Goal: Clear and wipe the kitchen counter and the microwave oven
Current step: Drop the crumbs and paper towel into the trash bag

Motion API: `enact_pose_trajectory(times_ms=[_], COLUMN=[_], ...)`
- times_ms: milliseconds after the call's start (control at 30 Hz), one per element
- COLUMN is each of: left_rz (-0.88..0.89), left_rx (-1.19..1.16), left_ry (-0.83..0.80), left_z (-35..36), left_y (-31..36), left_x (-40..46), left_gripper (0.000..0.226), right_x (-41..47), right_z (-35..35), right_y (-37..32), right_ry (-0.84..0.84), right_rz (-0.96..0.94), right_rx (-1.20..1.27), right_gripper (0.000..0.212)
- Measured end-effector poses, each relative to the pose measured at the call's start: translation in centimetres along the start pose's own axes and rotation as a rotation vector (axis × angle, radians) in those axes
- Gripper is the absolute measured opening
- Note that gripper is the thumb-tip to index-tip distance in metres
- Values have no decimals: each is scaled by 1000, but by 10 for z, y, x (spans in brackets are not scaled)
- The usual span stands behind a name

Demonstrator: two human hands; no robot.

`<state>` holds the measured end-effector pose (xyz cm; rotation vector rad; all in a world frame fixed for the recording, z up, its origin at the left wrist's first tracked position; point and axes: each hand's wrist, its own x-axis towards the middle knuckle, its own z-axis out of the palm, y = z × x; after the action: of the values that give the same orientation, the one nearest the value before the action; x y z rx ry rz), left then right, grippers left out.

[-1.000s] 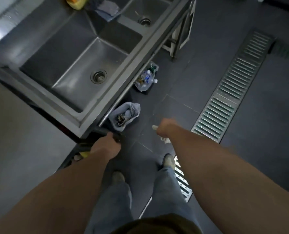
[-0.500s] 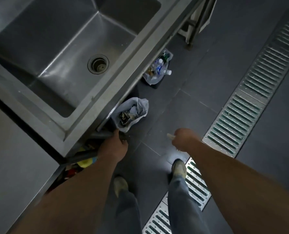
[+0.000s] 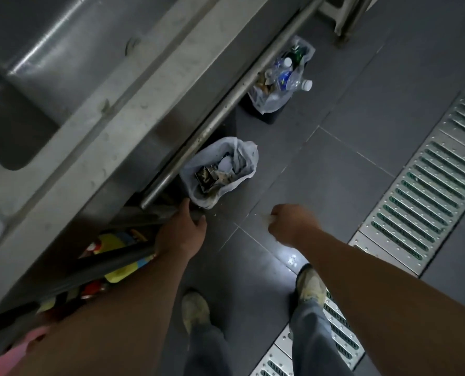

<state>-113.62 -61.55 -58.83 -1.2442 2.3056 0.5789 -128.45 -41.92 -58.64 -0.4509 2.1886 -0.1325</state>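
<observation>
Down by the floor, the left hand is reaching under the front edge of the steel sink unit, its fingers curled on a dark bar that is slanting out from beneath the unit; the thumb is sticking out toward the tiles. How firmly it is gripping cannot be told, since the fingertips are lying in shadow. The right hand is hanging over the grey tiled floor, closed into a fist around a small pale scrap, perhaps crumpled paper or cloth, which is peeking out at the knuckle side.

Just ahead of the left hand, a bin lined with a pale plastic bag is standing on the floor, partly tucked under a round steel rail running along the unit. It is holding wrappers and crumpled rubbish. Further along the rail, a second lined bin is standing, stuffed with plastic bottles, one white-capped bottle poking out over its rim.

Under the unit, beside the left forearm, bright yellow and red packages are sitting behind the dark bar, and something pink is showing at the lower left corner. A metal floor drain grate is running diagonally along the right, and the person's two shoes are standing on the tiles, the right one touching the grate's edge. The table top and the microwave are lying outside this view.
</observation>
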Motion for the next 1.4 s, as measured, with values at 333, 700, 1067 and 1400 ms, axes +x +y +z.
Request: enact_pose_trajectory(times_ms=[333, 700, 1067, 1400], left_rz=[-158, -364, -84, 52], left_rx=[-169, -432, -272, -277], left_ry=[145, 224, 315, 262], left_z=[76, 135, 154, 146], left_y=[3, 3, -6, 13], left_x=[95, 207, 211, 195], left_gripper=[68, 80, 83, 89], right_x=[81, 153, 166, 167], right_z=[57, 102, 117, 90], right_y=[14, 12, 16, 51], right_ry=[46, 115, 115, 172], right_rz=[-35, -100, -85, -30], right_rx=[105, 154, 197, 216], right_gripper=[9, 10, 11, 9])
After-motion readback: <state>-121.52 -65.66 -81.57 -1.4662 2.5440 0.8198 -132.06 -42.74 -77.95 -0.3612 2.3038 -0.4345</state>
